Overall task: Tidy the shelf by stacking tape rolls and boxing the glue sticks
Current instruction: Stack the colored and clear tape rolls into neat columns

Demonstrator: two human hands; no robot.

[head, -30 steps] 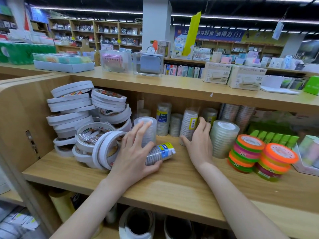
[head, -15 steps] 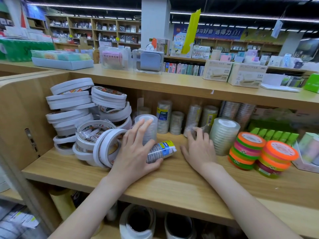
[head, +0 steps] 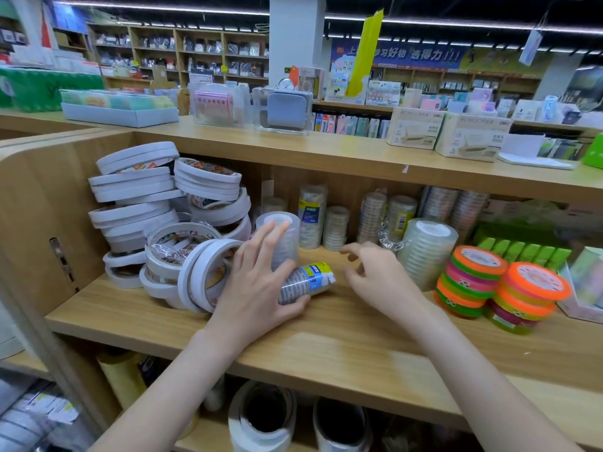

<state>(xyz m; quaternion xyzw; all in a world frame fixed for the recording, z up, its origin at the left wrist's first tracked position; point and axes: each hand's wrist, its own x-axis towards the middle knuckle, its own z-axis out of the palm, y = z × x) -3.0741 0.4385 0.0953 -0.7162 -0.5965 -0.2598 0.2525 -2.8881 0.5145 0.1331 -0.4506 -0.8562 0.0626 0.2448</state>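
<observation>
My left hand (head: 257, 282) lies over a lying pack of clear tape rolls (head: 310, 280) with a blue label. Its thumb curls under the pack and its straight fingers touch an upright clear stack (head: 284, 223). My right hand (head: 375, 275) hovers just right of the pack, fingers loosely curled, holding nothing. White tape rolls (head: 137, 197) are piled unevenly at the left, and two rolls (head: 202, 275) lean on edge against my left hand. A row of green items (head: 522, 252) at the far right may be the glue sticks.
Upright wrapped tape packs (head: 372, 216) line the back of the wooden shelf (head: 326, 347). A wide clear stack (head: 427, 246) and two orange-topped coloured tape stacks (head: 470, 282) stand at the right. The upper shelf board (head: 326, 151) hangs low overhead.
My right hand has pulled back from the upright packs at the rear and now hovers beside the lying pack. My left hand has stayed on the pack.
</observation>
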